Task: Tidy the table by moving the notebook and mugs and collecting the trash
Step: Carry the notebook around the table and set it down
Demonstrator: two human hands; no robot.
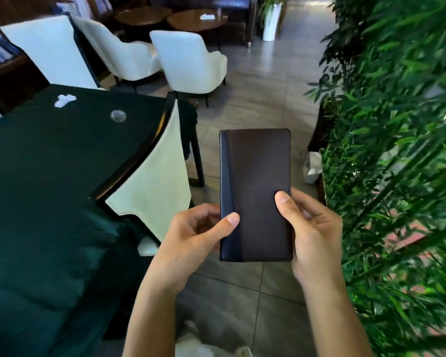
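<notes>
Both hands are up in front, off the table and over the tiled floor (255, 81), and between them sits one notebook (258, 194), closed, brown cover with a dark blue strip down its spine side. Left hand (191, 238) grips the lower spine edge, thumb pressed on the cover; right hand (312, 228) clamps the opposite lower edge, thumb on top too. No title, no logo, no lettering readable on that cover. Over on the left, the table (49, 163) wears a dark green cloth, and on it I count two bits: one crumpled white tissue (64, 100) near the far edge, and one small clear round thing (118, 116) just to the right of it, too blurred to name. Chairs: one white chair (155, 173) tucked against the table's near side, one more (52, 51) at the far side, two white armchairs (191, 63) beyond. Two round wooden tables (196, 20) sit at the back, one carrying something white. One tall white planter (272, 21) holds a green plant; dense foliage (397, 150) fills the right.
</notes>
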